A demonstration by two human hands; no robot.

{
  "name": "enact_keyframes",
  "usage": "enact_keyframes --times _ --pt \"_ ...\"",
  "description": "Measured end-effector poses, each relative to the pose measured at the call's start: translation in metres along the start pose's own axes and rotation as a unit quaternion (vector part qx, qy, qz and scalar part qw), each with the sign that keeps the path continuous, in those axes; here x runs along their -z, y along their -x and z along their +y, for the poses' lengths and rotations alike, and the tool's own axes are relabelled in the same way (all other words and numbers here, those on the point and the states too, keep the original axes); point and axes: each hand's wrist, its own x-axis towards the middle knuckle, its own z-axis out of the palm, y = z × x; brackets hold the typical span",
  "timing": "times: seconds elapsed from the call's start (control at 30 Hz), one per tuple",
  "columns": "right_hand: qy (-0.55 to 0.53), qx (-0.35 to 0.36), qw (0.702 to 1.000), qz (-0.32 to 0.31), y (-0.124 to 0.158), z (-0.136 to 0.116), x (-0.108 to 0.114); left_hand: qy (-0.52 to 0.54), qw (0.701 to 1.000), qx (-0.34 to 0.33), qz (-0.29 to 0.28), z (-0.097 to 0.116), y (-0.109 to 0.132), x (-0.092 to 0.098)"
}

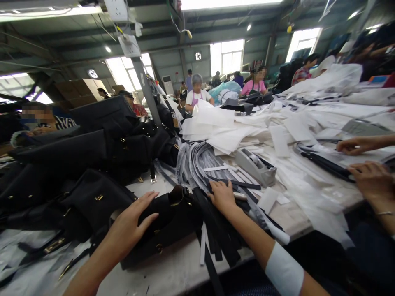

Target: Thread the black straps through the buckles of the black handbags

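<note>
My left hand (131,224) lies flat and open on a black handbag (163,226) with gold clasps at the table's near edge. My right hand (222,195) reaches into a pile of black straps (216,230), with its fingers curled down onto them; whether it grips one I cannot tell. A white sleeve band (284,273) wraps my right forearm. More straps wrapped in clear film (197,162) fan out just beyond.
A heap of black bags (77,164) fills the left. A grey tape dispenser (256,166) stands past my right hand. White paper sheets (234,127) cover the table. Another person's hands (367,164) work at the right. Several workers sit farther back.
</note>
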Motion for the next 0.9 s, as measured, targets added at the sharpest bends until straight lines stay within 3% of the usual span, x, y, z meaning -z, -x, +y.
enact_keyframes --times 0.13,0.2,0.3,0.47,0.53,0.63,0.8,0.9 --pt "0.039 -0.010 0.999 0.000 -0.010 -0.001 -0.008 0.067 0.991 -0.031 0.113 0.041 0.008 -0.003" --pt "0.039 -0.015 0.999 -0.003 -0.013 0.001 -0.005 0.149 0.978 -0.053 0.134 0.067 0.014 -0.007" --pt "0.019 -0.028 0.999 -0.006 -0.017 0.005 0.004 0.298 0.948 -0.043 0.100 0.107 0.018 -0.025" --pt "-0.015 -0.021 1.000 -0.005 -0.019 0.010 0.021 0.473 0.879 0.067 0.014 0.150 0.005 -0.072" --pt "-0.010 -0.023 1.000 0.003 -0.018 0.009 0.021 0.505 0.858 0.092 0.004 0.158 -0.002 -0.087" --pt "0.006 -0.030 1.000 0.004 -0.017 0.006 0.011 0.513 0.853 0.096 -0.004 0.164 -0.005 -0.101" --pt "-0.020 -0.030 0.999 0.003 -0.018 -0.001 -0.013 0.495 0.862 0.105 -0.019 0.162 0.003 -0.109" --pt "-0.075 -0.042 0.996 0.025 -0.021 -0.005 -0.011 0.505 0.854 0.128 -0.015 0.154 0.008 -0.113"
